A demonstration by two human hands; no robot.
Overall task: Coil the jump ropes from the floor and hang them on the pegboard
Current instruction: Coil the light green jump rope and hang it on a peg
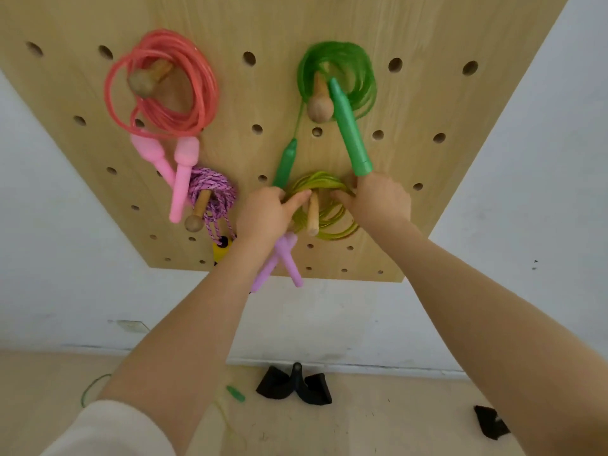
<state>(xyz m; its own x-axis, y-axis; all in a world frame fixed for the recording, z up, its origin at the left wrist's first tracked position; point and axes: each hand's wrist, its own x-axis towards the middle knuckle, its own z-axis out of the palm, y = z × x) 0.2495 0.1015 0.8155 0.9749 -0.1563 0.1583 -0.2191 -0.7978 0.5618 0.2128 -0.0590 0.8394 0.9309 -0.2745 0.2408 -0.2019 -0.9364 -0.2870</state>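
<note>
1. Your left hand (263, 213) and right hand (378, 200) each pinch a side of the yellow-green rope (332, 222), its coil looped over the peg (312, 213) between them.
2. The step in hand looks like hanging; this coil seems nearly seated.
3. Next, ease both grips off so the loops settle and the purple handles (279, 263) below your left hand dangle.
4. Far beneath your arms, a green rope (235, 393) lies on the floor (378, 432), uncoiled.

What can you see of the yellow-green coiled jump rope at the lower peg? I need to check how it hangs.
The yellow-green coiled jump rope is thin glossy cord, looking like plastic, looped round a plain wooden peg on the wooden pegboard. The left hand and right hand grip the coil's opposite sides. Two lilac handles hang crossed below.
</note>
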